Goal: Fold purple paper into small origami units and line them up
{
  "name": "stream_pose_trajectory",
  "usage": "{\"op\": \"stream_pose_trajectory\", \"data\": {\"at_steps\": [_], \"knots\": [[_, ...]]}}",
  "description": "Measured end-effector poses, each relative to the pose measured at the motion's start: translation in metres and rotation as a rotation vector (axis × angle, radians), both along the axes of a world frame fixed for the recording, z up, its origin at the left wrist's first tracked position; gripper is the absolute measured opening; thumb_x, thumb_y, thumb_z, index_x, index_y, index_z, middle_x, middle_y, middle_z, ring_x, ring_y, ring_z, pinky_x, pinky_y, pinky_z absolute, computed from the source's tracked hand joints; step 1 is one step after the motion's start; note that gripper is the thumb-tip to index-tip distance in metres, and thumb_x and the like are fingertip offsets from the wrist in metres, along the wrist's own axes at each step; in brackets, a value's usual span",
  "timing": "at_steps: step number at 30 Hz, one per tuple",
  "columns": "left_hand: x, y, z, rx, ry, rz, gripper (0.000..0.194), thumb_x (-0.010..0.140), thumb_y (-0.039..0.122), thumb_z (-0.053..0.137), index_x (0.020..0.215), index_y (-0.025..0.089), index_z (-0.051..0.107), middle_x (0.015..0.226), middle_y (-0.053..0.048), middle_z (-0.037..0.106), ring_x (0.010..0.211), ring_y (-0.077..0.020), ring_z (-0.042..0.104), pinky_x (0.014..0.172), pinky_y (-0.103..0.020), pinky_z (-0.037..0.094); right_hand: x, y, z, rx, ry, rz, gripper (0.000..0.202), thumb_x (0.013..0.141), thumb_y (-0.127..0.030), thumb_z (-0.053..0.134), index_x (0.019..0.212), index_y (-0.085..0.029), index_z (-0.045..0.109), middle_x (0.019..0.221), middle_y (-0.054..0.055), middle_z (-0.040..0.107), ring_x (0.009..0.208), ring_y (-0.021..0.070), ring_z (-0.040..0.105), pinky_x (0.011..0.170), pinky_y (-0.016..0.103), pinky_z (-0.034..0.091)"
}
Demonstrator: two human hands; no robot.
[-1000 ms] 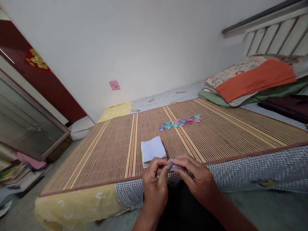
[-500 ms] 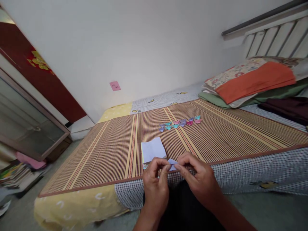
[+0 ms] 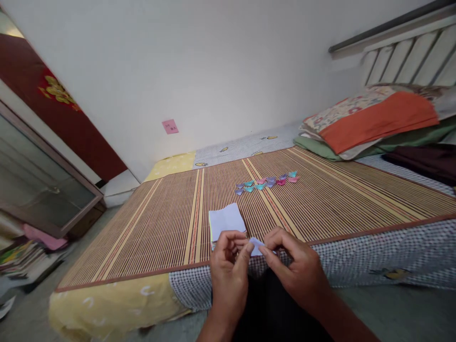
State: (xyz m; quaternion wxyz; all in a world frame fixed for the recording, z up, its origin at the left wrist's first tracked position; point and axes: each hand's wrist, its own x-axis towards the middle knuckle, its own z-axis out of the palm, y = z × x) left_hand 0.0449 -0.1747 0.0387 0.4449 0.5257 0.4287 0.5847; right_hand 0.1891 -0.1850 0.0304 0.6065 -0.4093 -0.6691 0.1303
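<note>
By near edge of mat (image 3: pixel 160 228): hands (image 3: pixel 230 273) pinching lavender paper (image 3: pixel 256 248), long axis roughly left-right.

Left hand (image 3: pixel 230 268) and right hand (image 3: pixel 298 262) pinch close together.

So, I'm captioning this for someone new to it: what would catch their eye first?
Probably the orange cloth on the bedding pile at the right, vivid against the pale wall. Next, small coloured folded papers in two rows on the striped mat. Nearest the viewer, the left hand and right hand hold a small lilac paper between them.
</note>
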Motion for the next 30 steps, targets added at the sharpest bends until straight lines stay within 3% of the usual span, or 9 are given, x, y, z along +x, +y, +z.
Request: {"op": "stream_pose_trajectory", "data": {"at_steps": [4,9,12,17,21,25,30], "knots": [[-0.002,0.002,0.002,-0.062,-0.078,-0.057,0.027,0.08,0.029,0.083,0.099,0.018,0.068,0.077,-0.001,0.071,0.074,-0.015,0.068,0.072,-0.024,0.053,0.0,0.0,-0.001,-0.041,0.047,-0.002,0.018,0.093,-0.015,0.062,0.078,-0.023,0.055,0.073,-0.001,0.062,0.066,0.0152,0.064,0.06,0.024,0.051],[-0.008,0.007,0.002,-0.235,-0.118,-0.28,0.029,0.074,0.032,0.087,0.092,0.014,0.073,0.074,-0.002,0.072,0.061,-0.0124,0.066,0.063,-0.024,0.054,0.002,0.0,-0.004,-0.126,0.09,0.067,0.016,0.092,-0.019,0.063,0.078,-0.023,0.059,0.073,-0.001,0.064,0.065,0.0145,0.064,0.06,0.023,0.052],[-0.008,0.009,0.001,-0.251,-0.117,-0.261,0.028,0.075,0.036,0.087,0.081,0.014,0.072,0.071,-0.002,0.071,0.058,-0.0114,0.064,0.06,-0.023,0.055,0.006,0.001,-0.006,-0.29,0.139,0.142,0.01,0.094,-0.027,0.065,0.085,-0.021,0.063,0.075,-0.001,0.065,0.066,0.0146,0.064,0.06,0.023,0.052],[-0.006,0.01,-0.002,-0.23,-0.166,-0.226,0.03,0.074,0.037,0.087,0.082,0.015,0.067,0.068,0.001,0.066,0.061,-0.0111,0.061,0.059,-0.022,0.054,0.015,0.002,-0.008,-0.559,0.16,0.353,0.02,0.094,-0.036,0.065,0.084,-0.019,0.064,0.071,-0.002,0.062,0.064,0.0138,0.058,0.058,0.023,0.046],[-0.006,0.01,-0.003,-0.195,-0.112,-0.206,0.028,0.08,0.038,0.083,0.08,0.015,0.066,0.067,0.002,0.063,0.061,-0.0097,0.057,0.058,-0.018,0.049,0.017,-0.003,-0.004,-0.559,0.118,0.35,0.025,0.096,-0.035,0.062,0.078,-0.019,0.066,0.066,-0.004,0.058,0.06,0.0122,0.05,0.055,0.023,0.038],[-0.005,0.008,-0.001,-0.162,-0.093,-0.201,0.028,0.081,0.04,0.081,0.079,0.016,0.065,0.069,0.002,0.061,0.064,-0.0116,0.056,0.059,-0.02,0.05,0.016,-0.007,-0.001,-0.51,0.08,0.31,0.029,0.098,-0.035,0.059,0.075,-0.019,0.066,0.066,-0.003,0.058,0.062,0.013,0.051,0.059,0.024,0.039],[-0.008,0.01,0.005,-0.215,-0.094,-0.294,0.031,0.08,0.042,0.081,0.077,0.017,0.063,0.067,0.002,0.061,0.061,-0.0129,0.057,0.059,-0.024,0.052,0.018,-0.007,-0.005,-0.535,0.097,0.296,0.037,0.1,-0.036,0.055,0.067,-0.02,0.057,0.061,-0.004,0.05,0.059,0.0124,0.047,0.057,0.025,0.036]]}}
